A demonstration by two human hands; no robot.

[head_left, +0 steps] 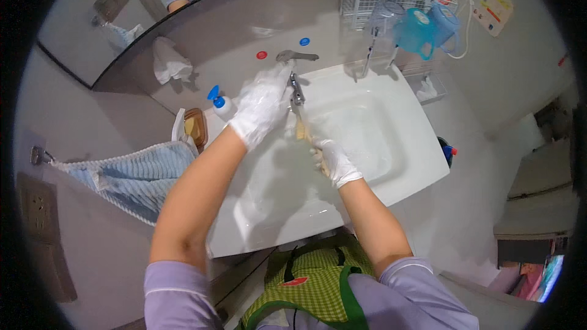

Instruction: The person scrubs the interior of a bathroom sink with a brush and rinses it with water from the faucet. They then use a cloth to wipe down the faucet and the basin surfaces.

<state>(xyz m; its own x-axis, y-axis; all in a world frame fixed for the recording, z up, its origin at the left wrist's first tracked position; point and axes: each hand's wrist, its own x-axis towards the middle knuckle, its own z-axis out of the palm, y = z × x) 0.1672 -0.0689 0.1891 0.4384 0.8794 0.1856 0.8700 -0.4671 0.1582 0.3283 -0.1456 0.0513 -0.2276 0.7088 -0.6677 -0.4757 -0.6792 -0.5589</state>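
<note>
My left hand [263, 107], in a white glove, reaches over the back left of the white sink [416, 128]. Its fingertips are at the metal faucet [296, 88], just below the lever [298, 55]; the fingers are blurred and partly hidden. Over the basin my right hand [334, 162], also gloved in white, is closed around the handle of a scrub brush. The brush's pale yellowish bristles [301, 131] sit right under the spout, where water seems to run onto them.
Left of the sink stand a white pump bottle [224, 107] with a blue top and a brown soap dish [197, 127]. A blue towel [131, 177] hangs nearby. Cups [419, 27] hang from a white wire rack [391, 3] at the back right. A mirror [122, 18] spans the wall.
</note>
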